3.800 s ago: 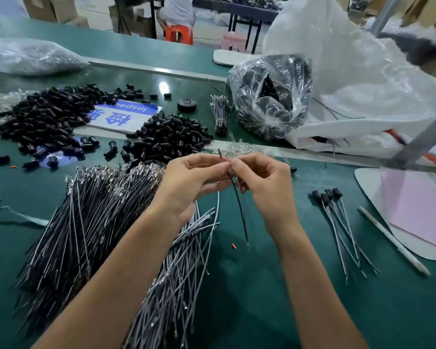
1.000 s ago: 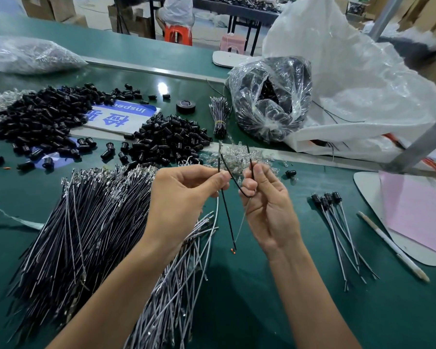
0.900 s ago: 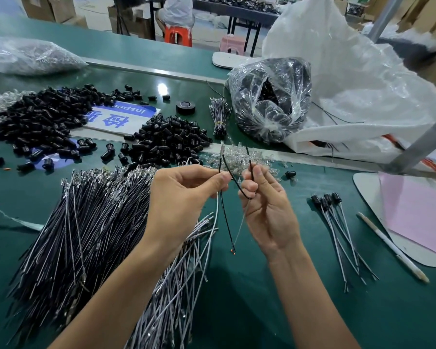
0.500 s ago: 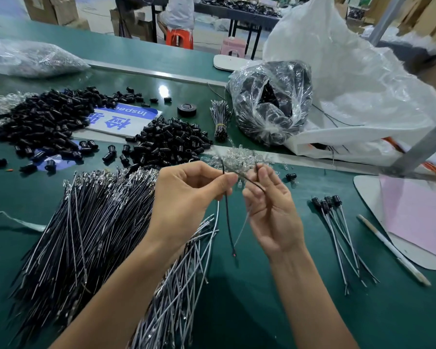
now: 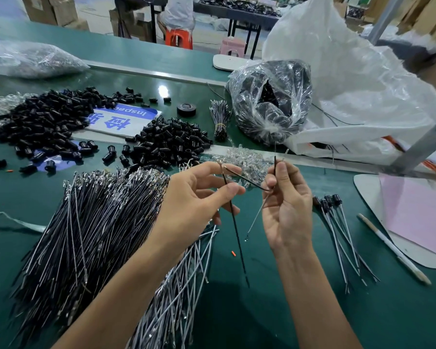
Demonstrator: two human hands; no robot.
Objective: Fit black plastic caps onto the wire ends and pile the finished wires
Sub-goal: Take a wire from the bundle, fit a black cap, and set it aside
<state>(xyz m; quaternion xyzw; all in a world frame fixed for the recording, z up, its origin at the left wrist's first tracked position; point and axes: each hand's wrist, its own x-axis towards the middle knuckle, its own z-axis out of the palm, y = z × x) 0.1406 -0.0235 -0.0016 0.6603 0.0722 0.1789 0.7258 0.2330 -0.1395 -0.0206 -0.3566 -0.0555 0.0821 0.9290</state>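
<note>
Head view: the left hand (image 5: 199, 200) and right hand (image 5: 286, 210) are raised over the green surface (image 5: 262, 311), nearer the camera than the sign (image 5: 122, 119) and to its right. The left grip pinches a black wire (image 5: 239, 248) between thumb and forefinger, and the wire hangs down toward the surface. The right grip is closed on a bent wire (image 5: 247, 180), which curves across from the left forefinger and stands upright above the right thumb. It may be one piece with the black wire; the view does not settle that. A thin grey wire (image 5: 256, 217) dangles from the right hand.

The sign lies flat, blue and white, and reads "Inspec" upside down beside large white Chinese characters. Its left part is hidden under the left caps (image 5: 40, 122), a broad black pile. The right caps (image 5: 171, 142) are heaped at its near right corner. Nearer than the sign, loose wires (image 5: 91, 222) fan out under the left forearm.

Well right of the sign, past the right hand, lie the finished wires (image 5: 337, 222), a small pile with caps on their far ends. A pencil (image 5: 393, 248) lies just beyond them. A tape roll (image 5: 186, 109) sits just right of the sign, then a tied bundle (image 5: 220, 119), then a clear bag (image 5: 269, 102) of black parts.
</note>
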